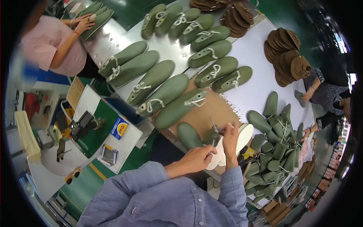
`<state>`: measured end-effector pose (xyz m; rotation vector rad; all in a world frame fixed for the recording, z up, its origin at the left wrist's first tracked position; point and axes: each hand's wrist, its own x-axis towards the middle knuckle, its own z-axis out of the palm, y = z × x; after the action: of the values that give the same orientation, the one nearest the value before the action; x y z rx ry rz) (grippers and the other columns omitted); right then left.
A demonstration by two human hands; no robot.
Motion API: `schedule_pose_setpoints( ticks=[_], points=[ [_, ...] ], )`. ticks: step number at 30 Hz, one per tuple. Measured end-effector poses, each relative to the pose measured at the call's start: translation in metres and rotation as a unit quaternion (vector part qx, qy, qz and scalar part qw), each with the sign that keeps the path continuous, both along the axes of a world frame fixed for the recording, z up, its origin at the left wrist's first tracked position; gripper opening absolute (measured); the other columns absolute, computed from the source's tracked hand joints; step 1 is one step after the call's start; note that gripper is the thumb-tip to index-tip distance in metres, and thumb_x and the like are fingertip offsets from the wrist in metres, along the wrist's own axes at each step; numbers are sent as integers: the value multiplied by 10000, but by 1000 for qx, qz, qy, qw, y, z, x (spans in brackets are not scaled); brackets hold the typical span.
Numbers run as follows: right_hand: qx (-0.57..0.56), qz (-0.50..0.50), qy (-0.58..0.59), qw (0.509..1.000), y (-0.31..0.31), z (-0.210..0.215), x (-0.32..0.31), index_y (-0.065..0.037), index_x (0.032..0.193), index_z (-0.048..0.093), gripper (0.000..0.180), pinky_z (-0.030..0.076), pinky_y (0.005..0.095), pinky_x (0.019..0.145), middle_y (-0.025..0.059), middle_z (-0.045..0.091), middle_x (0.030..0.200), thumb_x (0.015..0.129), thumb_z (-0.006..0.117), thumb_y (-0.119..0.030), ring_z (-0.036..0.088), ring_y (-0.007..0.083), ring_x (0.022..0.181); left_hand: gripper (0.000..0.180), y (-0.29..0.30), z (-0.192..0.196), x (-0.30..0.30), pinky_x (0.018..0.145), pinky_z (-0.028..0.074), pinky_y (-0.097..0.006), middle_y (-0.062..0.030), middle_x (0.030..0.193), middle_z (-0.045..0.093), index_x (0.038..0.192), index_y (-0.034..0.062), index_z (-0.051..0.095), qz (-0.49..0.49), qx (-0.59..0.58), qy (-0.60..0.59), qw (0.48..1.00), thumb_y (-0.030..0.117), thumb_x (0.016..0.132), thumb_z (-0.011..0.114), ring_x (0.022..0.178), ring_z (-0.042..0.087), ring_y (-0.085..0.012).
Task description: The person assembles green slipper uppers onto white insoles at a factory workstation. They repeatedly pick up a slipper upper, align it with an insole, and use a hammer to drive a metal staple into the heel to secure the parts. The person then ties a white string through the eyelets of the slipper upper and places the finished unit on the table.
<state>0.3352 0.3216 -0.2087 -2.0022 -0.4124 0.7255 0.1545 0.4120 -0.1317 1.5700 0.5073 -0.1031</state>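
Pale, sole-shaped insoles are at the table's near edge, around my right hand. That hand is closed, its fingers curled at the insoles, with something small and dark red by the fingertips. My left hand is also closed, fingertips pinching at the edge of a white insole. Just beyond my hands, a green shoe last lies on a brown board. Beside it is another green piece with a thin grey strip sticking up; its kind is unclear.
Rows of green shoe lasts with white laces cover the table ahead. A pile of lasts lies right, near a yellow-and-black tool. Brown stacked pieces stand far right. Co-workers handle lasts at left and right.
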Motion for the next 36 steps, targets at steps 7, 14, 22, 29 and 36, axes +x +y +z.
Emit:
schedule_pose_setpoints(
  ticks=[7, 14, 22, 29, 36],
  points=[
    [227, -296, 101, 922, -12, 119, -26, -66, 1195, 420, 241, 590, 317, 606, 54, 565, 815, 1119, 399, -293, 638, 170, 662, 716, 12, 0, 28, 971, 450, -520, -221, 1296, 574, 1442, 115, 426, 87, 262, -85, 957, 265, 848, 796, 1146, 575, -421],
    [293, -212, 62, 930, 7, 189, -31, -94, 1120, 465, 223, 458, 284, 592, 18, 480, 768, 1120, 430, -314, 476, 124, 628, 675, -10, -50, 80, 1032, 405, -470, -81, 1293, 595, 1370, 161, 544, -29, 369, -207, 906, 306, 781, 839, 1250, 524, -322],
    [371, -170, 241, 880, -18, 236, -36, -38, 1163, 568, 169, 454, 322, 750, 82, 608, 998, 1033, 601, -141, 556, 159, 824, 480, 15, -83, 43, 988, 436, -457, -60, 1148, 690, 1201, 122, 651, 52, 303, -91, 947, 270, 785, 837, 1196, 592, -300],
    [328, -170, 222, 902, -17, 186, -26, -14, 1119, 610, 161, 487, 314, 795, 69, 618, 1032, 980, 669, -71, 584, 165, 876, 502, 14, -118, 27, 975, 441, -459, -66, 1232, 646, 1184, 110, 619, 70, 401, -65, 911, 286, 771, 846, 1182, 595, -311],
    [-119, 112, -109, 981, -30, 43, -24, 16, 1033, 682, 126, 530, 462, 782, 261, 672, 973, 933, 647, -52, 658, 435, 898, 509, 17, -128, 27, 911, 507, -463, -143, 1150, 641, 1084, 46, 575, 67, 378, -118, 916, 192, 706, 883, 1088, 626, -354]
  ],
)
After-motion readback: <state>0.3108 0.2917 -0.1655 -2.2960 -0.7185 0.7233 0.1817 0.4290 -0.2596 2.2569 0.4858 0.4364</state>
